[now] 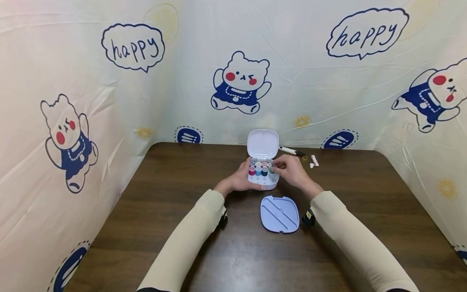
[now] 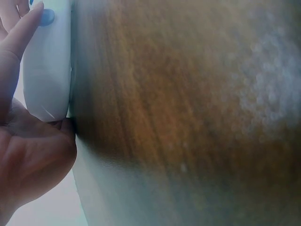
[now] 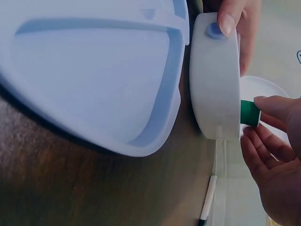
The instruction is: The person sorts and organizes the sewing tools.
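A white sewing box (image 1: 269, 186) stands on the table with its lid (image 1: 263, 144) raised. Several thread spools sit in rows inside, among them a pink one (image 1: 251, 171), a light blue one (image 1: 258, 171) and a dark one (image 1: 264, 171). My left hand (image 1: 238, 178) grips the box at its left side, the thumb on the front by a blue button (image 3: 215, 31). At the right end of the rows, my right hand (image 1: 293, 170) pinches a green thread spool (image 3: 249, 113), which protrudes above the box rim. How deep the spool sits is hidden.
A light blue compartment tray (image 1: 279, 214) lies on the table in front of the box. Behind my right hand are a black-and-white pen-like tool (image 1: 292, 151), a small yellowish ring (image 1: 304, 157), a pink-and-white stick (image 1: 315, 160) and a small white piece (image 1: 311, 165). Printed curtains surround the table.
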The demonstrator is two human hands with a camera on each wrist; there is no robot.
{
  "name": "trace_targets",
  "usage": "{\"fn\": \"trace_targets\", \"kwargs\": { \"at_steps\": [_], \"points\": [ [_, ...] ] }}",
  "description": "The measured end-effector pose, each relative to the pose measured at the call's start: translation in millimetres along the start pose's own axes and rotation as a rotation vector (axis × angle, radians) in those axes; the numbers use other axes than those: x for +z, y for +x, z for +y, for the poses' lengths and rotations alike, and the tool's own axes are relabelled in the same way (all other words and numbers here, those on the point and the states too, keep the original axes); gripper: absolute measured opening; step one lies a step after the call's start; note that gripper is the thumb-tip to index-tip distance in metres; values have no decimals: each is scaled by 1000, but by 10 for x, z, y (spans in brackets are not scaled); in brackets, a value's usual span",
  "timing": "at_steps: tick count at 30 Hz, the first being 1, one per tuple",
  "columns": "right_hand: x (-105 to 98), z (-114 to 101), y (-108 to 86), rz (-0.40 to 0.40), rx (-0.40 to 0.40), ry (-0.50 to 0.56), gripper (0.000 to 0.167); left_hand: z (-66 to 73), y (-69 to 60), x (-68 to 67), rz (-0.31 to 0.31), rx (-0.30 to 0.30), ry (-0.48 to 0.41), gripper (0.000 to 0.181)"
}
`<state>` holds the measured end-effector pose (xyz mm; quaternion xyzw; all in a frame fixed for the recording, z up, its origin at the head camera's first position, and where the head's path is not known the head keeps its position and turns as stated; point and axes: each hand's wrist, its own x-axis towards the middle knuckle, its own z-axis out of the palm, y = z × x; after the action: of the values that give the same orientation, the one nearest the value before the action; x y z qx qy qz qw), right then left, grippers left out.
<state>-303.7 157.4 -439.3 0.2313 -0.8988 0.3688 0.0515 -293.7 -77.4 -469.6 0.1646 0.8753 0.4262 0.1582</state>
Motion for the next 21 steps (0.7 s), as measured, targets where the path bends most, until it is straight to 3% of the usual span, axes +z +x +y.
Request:
{"fn": "trace_targets", "kwargs": {
  "at_steps": [6, 14, 21],
  "points": [
    [16, -36, 17, -38, -39, -55, 17, -68, 64, 27, -8, -13, 27, 129],
    [42, -51, 57, -90, -97, -203, 17, 36, -37, -3, 7, 5, 0, 126],
    [89, -68, 73, -126, -88, -236, 21, 58, -61, -9, 6, 0, -4, 128]
  ]
}}
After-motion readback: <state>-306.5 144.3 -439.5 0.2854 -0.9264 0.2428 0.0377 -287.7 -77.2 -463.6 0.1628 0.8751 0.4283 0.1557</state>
